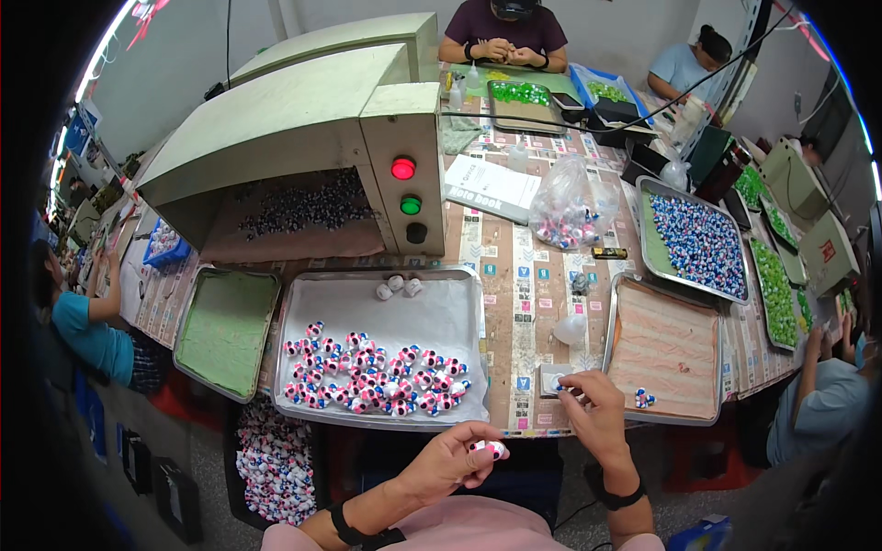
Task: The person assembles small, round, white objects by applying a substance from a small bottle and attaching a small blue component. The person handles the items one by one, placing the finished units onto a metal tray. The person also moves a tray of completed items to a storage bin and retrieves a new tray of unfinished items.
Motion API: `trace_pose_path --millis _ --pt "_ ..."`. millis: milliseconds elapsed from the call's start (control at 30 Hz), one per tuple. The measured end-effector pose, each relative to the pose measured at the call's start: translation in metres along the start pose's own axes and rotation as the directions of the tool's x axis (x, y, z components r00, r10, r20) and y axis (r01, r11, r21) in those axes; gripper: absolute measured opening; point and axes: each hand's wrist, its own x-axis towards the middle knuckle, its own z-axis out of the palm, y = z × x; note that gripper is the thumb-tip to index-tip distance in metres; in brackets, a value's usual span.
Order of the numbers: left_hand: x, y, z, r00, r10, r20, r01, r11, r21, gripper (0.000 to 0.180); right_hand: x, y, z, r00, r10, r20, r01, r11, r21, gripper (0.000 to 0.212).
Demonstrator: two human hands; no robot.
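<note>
Near the table's front edge, my left hand [452, 461] pinches a small white, pink and black toy figure piece [496, 449]. My right hand [597, 409] is closed at the fingertips on a tiny blue part [561, 388], right beside a small white square pad [549, 375]. Left of my hands lies a metal tray [413, 321] lined with white paper, holding many pink, white and blue figure pieces [358, 374] and several plain white ones [395, 287] at its far edge. Just right of my right hand, one finished-looking small figure [645, 399] sits on a paper-lined tray [666, 340].
A large box-shaped machine [276, 129] with red and green lights stands behind the tray. A green-lined tray [225, 331], a bag of pieces [574, 197], a notebook [491, 186] and a tray of blue parts [698, 243] surround the workspace. A bin [276, 459] sits below. Co-workers sit around.
</note>
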Motion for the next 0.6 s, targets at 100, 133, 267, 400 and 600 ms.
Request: trace_pose_path --millis 100,133,267,400,600 --pt "0.003 0.000 0.000 0.998 -0.056 -0.004 0.056 0.993 -0.101 0.029 -0.007 -0.018 -0.004 0.996 0.082 0.041 -0.088 0.985 0.151 0.018" --pt "0.004 0.000 -0.001 0.997 -0.074 -0.030 0.069 0.989 -0.133 0.027 -0.010 -0.025 -0.005 0.994 0.089 0.068 -0.100 0.977 0.186 0.019" --pt "0.008 -0.010 -0.002 0.996 -0.029 -0.081 0.010 0.975 -0.221 0.027 -0.026 -0.036 0.002 0.986 0.076 0.147 -0.124 0.926 0.356 0.020" --pt "0.011 -0.010 0.000 0.996 -0.061 -0.062 0.042 0.961 -0.273 0.026 -0.040 -0.048 0.013 0.982 0.094 0.165 -0.160 0.878 0.451 0.020" --pt "0.011 -0.008 0.005 0.993 -0.049 -0.107 0.026 0.979 -0.203 0.026 -0.044 -0.050 0.021 0.988 0.088 0.130 -0.137 0.888 0.440 0.020"
